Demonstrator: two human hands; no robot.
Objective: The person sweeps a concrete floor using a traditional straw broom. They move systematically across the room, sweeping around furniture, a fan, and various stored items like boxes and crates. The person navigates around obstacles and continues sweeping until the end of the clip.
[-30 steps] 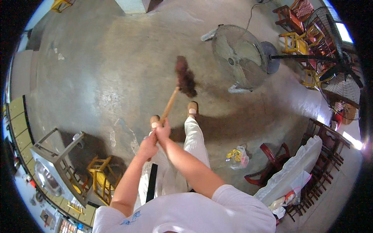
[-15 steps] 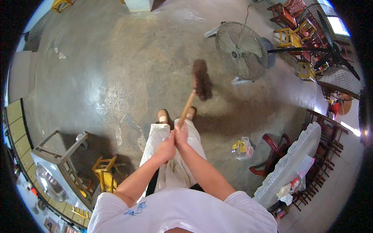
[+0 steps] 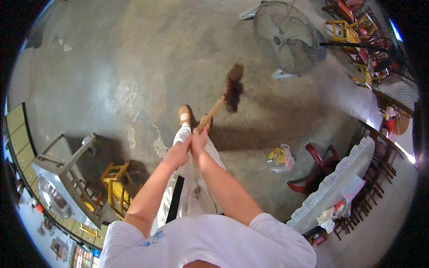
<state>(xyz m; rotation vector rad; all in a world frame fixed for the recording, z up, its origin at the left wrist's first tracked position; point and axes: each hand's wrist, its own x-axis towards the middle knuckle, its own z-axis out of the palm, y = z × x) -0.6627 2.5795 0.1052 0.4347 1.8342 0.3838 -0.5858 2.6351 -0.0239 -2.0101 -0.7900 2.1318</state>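
Note:
Both my hands grip the wooden handle of a broom (image 3: pixel 215 108) in front of my legs. My left hand (image 3: pixel 178 154) is closed around the handle's near end. Just ahead of it, my right hand (image 3: pixel 199 140) wraps the handle as well, close against the left. The handle slants forward and to the right. At its far end the dark reddish-brown broom head (image 3: pixel 234 88) appears to touch the concrete floor, a little beyond my feet, and is somewhat blurred.
A large floor fan (image 3: pixel 286 38) stands ahead right, near stacked stools (image 3: pixel 344 31). To my right are a clear bag with yellow contents (image 3: pixel 280 157), a red chair (image 3: pixel 318 163) and a cloth-covered table (image 3: pixel 335 183). At left are a metal-framed stand (image 3: pixel 67 167) and a yellow stool (image 3: pixel 117 178).
My hands and the handle have shifted left and forward. My left foot has stepped ahead. The fan and stools sit higher in view, while the broom head stays near the same place in view.

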